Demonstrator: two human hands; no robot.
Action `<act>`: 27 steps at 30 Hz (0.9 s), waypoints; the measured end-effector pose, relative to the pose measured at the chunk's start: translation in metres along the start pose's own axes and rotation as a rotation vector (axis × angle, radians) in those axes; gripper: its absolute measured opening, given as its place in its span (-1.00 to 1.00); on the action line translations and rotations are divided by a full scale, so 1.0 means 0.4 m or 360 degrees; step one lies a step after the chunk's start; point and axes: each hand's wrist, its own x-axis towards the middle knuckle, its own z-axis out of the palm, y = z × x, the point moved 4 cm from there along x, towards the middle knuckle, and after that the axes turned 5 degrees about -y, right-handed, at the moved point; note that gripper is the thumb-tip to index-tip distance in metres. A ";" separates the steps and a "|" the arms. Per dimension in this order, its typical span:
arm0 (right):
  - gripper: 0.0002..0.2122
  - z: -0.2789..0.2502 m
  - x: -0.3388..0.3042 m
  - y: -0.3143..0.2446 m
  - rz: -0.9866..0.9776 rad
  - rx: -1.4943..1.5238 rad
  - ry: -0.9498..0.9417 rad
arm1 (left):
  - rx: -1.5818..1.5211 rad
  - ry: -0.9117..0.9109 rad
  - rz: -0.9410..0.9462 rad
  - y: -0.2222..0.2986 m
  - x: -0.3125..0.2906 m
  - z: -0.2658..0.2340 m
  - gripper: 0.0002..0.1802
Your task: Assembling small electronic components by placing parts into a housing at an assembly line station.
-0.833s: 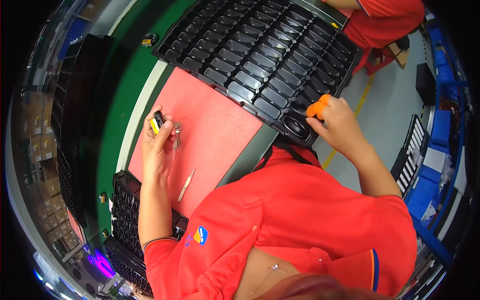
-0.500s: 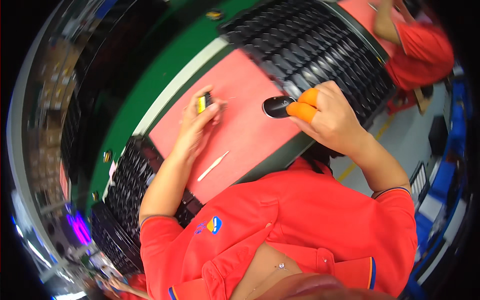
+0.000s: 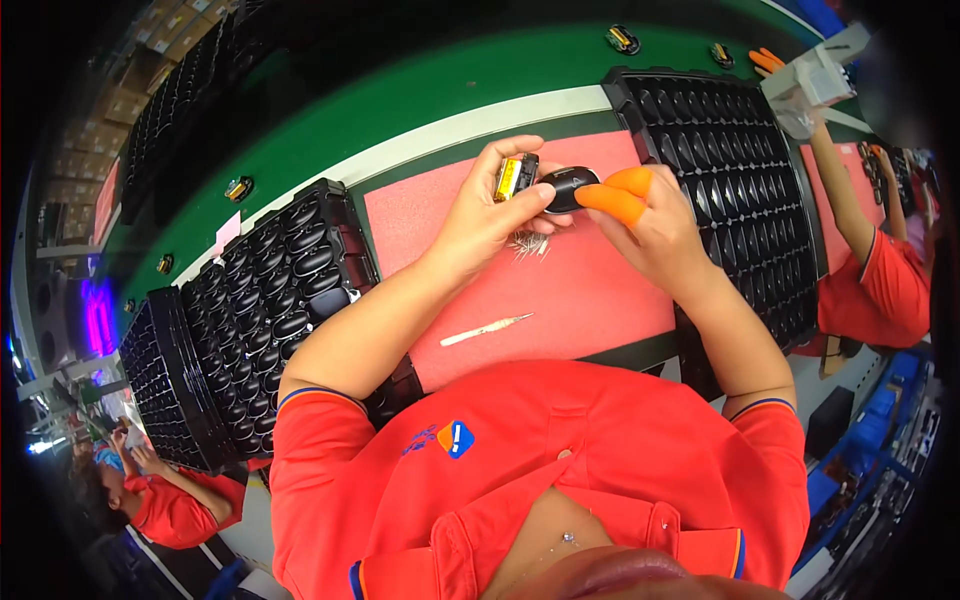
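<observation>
My left hand (image 3: 487,213) holds a small yellow and black part (image 3: 515,177) between thumb and fingers above the red mat (image 3: 560,300). My right hand (image 3: 650,225), with orange finger cots on two fingers, grips a black oval shell (image 3: 570,187) and presses it against the left hand's fingers. A small heap of thin metal pins (image 3: 527,243) lies on the mat just under both hands.
A white stick-like tool (image 3: 485,329) lies on the mat near my chest. Black trays of oval shells stand left (image 3: 270,290) and right (image 3: 750,180) of the mat. A green belt (image 3: 400,100) runs behind. Other people in red work at right (image 3: 880,290) and lower left (image 3: 170,500).
My right hand carried the black shell from the right tray over to the left hand. Both hands now meet above the mat; the view has swung round.
</observation>
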 end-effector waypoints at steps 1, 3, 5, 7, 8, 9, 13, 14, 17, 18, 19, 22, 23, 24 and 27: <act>-0.77 0.009 -0.007 0.009 0.0232 0.0254 0.0006 | -0.0002 0.0026 0.0024 -0.007 0.001 -0.004 -0.50; -0.75 0.028 -0.016 0.019 0.0472 0.0501 0.0008 | -0.0008 0.0045 0.0045 -0.016 0.004 -0.011 -0.50; -0.68 0.046 -0.026 0.046 0.0935 0.1104 0.0302 | 0.0183 0.0126 0.0207 -0.010 0.005 -0.022 -0.50; -0.66 0.066 -0.013 0.058 0.1094 0.1325 0.0228 | 0.0258 0.0170 0.0286 -0.009 0.009 -0.030 -0.50; -0.63 0.078 -0.011 0.065 0.1267 0.1533 0.0161 | 0.0330 0.0194 0.0358 -0.005 0.010 -0.030 -0.49; -0.66 0.090 -0.010 0.069 0.1328 0.1476 0.0116 | 0.0327 0.0190 0.0361 -0.007 0.010 -0.031 -0.49; -0.67 0.132 0.016 0.048 0.1475 0.1532 0.0077 | 0.0498 0.0195 0.0454 -0.005 0.003 -0.027 -0.50; -0.69 0.156 0.016 0.044 0.1439 0.1667 0.0194 | 0.0527 0.0200 0.0463 -0.003 -0.002 -0.025 -0.49; -0.75 0.168 0.028 0.047 0.1372 0.1861 0.0255 | 0.0112 0.0053 0.0344 -0.004 -0.014 -0.018 -0.53; -0.78 0.166 0.033 0.047 0.1345 0.1925 0.0199 | 0.0107 0.0057 0.0347 -0.002 -0.017 -0.020 -0.53; -0.78 0.158 0.034 0.052 0.1345 0.1923 0.0192 | 0.0032 0.0055 0.0323 -0.002 -0.018 -0.022 -0.56; -0.82 0.153 0.031 0.064 0.1428 0.1776 0.0049 | -0.0127 0.0056 0.0142 -0.014 -0.017 -0.036 -0.59; -0.80 0.150 0.035 0.064 0.1325 0.1770 0.0065 | -0.0215 0.0061 -0.0008 -0.025 -0.016 -0.038 -0.58; -0.77 0.147 0.039 0.063 0.1221 0.1763 0.0082 | -0.0216 0.0061 -0.0009 -0.027 -0.015 -0.037 -0.58; -0.73 0.154 0.030 0.079 0.1287 0.1483 -0.0169 | -0.0369 0.0016 -0.0221 -0.043 -0.008 -0.024 -0.55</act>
